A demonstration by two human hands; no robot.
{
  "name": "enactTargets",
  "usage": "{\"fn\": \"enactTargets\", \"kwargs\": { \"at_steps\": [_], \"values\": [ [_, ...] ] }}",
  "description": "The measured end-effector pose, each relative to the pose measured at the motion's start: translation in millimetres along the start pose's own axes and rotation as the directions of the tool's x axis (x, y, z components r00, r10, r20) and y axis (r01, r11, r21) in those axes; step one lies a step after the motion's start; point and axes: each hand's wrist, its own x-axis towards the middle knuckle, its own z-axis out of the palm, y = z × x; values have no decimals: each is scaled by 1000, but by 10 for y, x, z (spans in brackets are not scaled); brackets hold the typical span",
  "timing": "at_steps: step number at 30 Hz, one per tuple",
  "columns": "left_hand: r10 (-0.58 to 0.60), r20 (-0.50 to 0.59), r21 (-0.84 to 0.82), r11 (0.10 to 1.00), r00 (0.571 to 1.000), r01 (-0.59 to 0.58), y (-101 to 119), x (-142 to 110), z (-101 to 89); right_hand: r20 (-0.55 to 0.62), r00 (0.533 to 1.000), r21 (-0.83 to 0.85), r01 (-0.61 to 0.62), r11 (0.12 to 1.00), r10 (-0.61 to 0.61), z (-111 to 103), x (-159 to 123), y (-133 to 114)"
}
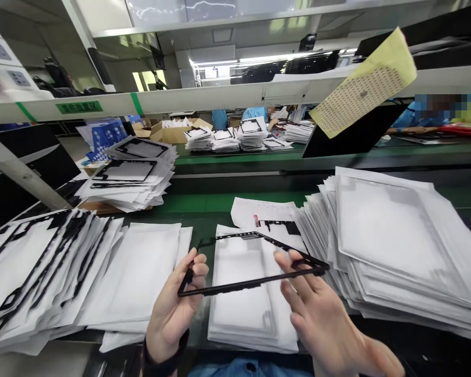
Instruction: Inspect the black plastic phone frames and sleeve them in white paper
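Black frame: the thin rectangular black frame (239,286) is raised above the near middle of the bench, tilted, with a hand at each end.
Left hand: the left hand (178,303) is closed around the frame's left end, fingers curled and pinching it; a dark wristband (164,357) circles the wrist.
Right hand: the right hand (317,309) is partly open, fingers spread and bent, touching the frame's right end; how firmly it grips, I cannot tell.
Middle stack: a low stack of white sleeves (241,314) lies beneath the frame, between the hands; a printed sheet (255,208) lies just beyond it.
Right pile: a tall, fanned pile of translucent white sleeves (392,230) leans beside the middle stack.
Left piles: plain white sleeves (145,277) lie left of the left hand; further left, a fanned pile (23,262) shows black frames in its sleeves.
Far-left pile: another heap of sleeved frames (133,175) sits beyond, across the green bench (204,203).
Overhead: a pale rail (204,99) crosses the view, with a yellow dotted sheet (369,84) hanging at its right.
Far side: small stacks of sleeves (224,139) stand near a cardboard box (170,134); a person in blue (406,118) is partly visible far right.
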Motion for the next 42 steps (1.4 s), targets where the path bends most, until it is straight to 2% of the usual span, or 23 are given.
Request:
{"fn": "enactTargets", "kwargs": {
  "at_steps": [2, 4, 6, 9, 12, 17, 20, 23, 26, 29, 31, 36, 39, 42],
  "values": [
    [-103, 20, -214, 971, 995, 104, -29, -53, 35, -53, 998, -73, -47, 996, 43, -63, -115, -13],
    [-187, 50, -391, 900, 981, 192, -51, -96, 34, -85, 995, -106, -66, 992, 57, -110, -198, -46],
    [-218, 69, -456, 861, 974, 225, -64, -129, 15, -140, 986, -103, -105, 989, 90, -141, -253, -85],
    [-232, 109, -464, 848, 966, 257, -79, -156, -9, -274, 949, -77, -181, 980, 154, -194, -312, -129],
    [-236, 169, -417, 862, 957, 287, -101, -168, -3, -353, 923, -90, -194, 977, 151, -316, -377, -138],
    [-242, 243, -324, 893, 939, 313, -129, -178, -3, -325, 942, -198, -152, 968, 82, -613, -483, -98],
    [-224, 286, -276, 912, 932, 304, -130, -185, -31, -287, 958, -244, -89, 966, 16, -661, -487, -90],
    [-150, 352, -192, 955, 924, 228, -139, -211, -37, -303, 953, -206, -36, 978, -29, -555, -381, -108],
    [-6, 373, -78, 996, 928, 38, -170, -268, 24, -298, 954, -133, -21, 991, -20, -375, -168, -124],
    [130, 330, 31, 988, 935, -148, -208, -360, 162, -263, 964, -72, -54, 996, 33, -212, 56, -106],
    [191, 277, 85, 971, 942, -222, -225, -431, 275, -249, 966, -45, -78, 996, 65, -139, 161, -78],
    [257, 221, 136, 947, 941, -290, -263, -543, 478, -253, 965, -34, -74, 997, 63, -108, 276, -7],
    [284, 228, 129, 939, 931, -318, -320, -535, 512, -229, 967, -31, -124, 992, 114, -166, 321, 54],
    [314, 265, 121, 927, 912, -354, -383, -494, 500, -267, 952, 50, -142, 989, 150, -218, 371, 145]
  ]
}}
